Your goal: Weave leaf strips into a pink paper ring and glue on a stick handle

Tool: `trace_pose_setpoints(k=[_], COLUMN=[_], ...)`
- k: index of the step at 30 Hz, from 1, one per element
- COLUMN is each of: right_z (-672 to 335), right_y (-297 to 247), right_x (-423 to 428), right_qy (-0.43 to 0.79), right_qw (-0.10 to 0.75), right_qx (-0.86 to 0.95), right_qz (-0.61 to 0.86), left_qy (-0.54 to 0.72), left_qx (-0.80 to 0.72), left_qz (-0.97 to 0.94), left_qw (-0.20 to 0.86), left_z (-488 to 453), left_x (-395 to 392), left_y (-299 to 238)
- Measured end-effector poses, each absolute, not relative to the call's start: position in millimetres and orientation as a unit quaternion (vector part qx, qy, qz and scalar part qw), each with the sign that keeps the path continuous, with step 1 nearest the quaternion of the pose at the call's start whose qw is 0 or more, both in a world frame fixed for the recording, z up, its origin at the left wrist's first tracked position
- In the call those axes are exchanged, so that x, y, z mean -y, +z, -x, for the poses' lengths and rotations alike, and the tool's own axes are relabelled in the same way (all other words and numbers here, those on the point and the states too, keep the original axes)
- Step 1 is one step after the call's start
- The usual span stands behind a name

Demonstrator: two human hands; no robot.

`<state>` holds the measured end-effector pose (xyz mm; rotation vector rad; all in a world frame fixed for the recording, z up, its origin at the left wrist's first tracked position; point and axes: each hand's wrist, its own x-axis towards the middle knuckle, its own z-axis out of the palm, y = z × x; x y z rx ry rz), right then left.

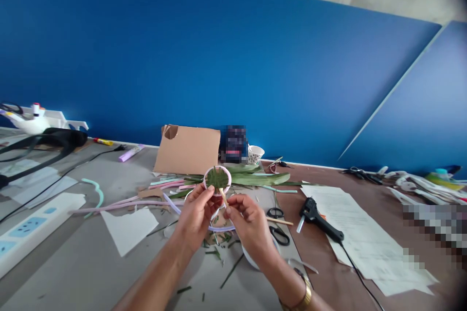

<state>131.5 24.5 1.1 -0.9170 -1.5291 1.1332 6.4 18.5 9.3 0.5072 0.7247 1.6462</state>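
Observation:
A small round fan point(217, 178) with a green leafy face and a pale pink rim is held up over the table. My left hand point(197, 214) pinches its lower left edge. My right hand point(248, 221) grips the thin wooden stick point(223, 197) that hangs from the fan's underside. Both hands are closed on it. A gold watch sits on my right wrist. Below the hands lie green leaf scraps point(219, 248) and pink and lilac strips point(146, 201).
Black scissors point(279, 226) and a black glue gun point(321, 218) with its cord lie to the right, on white paper sheets point(365, 238). A cardboard piece point(188, 150), paper cup point(255, 154) and long green leaves point(255, 177) are behind. A power strip point(29, 228) lies at the left.

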Motion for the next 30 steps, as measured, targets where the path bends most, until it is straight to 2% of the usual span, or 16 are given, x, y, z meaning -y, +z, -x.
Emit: trace_pose_setpoints(k=[14, 30], right_z=[-127, -120], right_y=[-11, -16], right_x=[-22, -25], right_qy=[0.407, 0.476], right_qw=[0.511, 0.523], right_qx=[0.645, 0.570], right_qz=[0.396, 0.417], left_qy=[0.697, 0.690], left_qx=[-0.322, -0.357], left_qz=[-0.230, -0.232], left_qw=[0.598, 0.585], left_z=[-12, -23], left_x=[-15, -14], left_y=[12, 14])
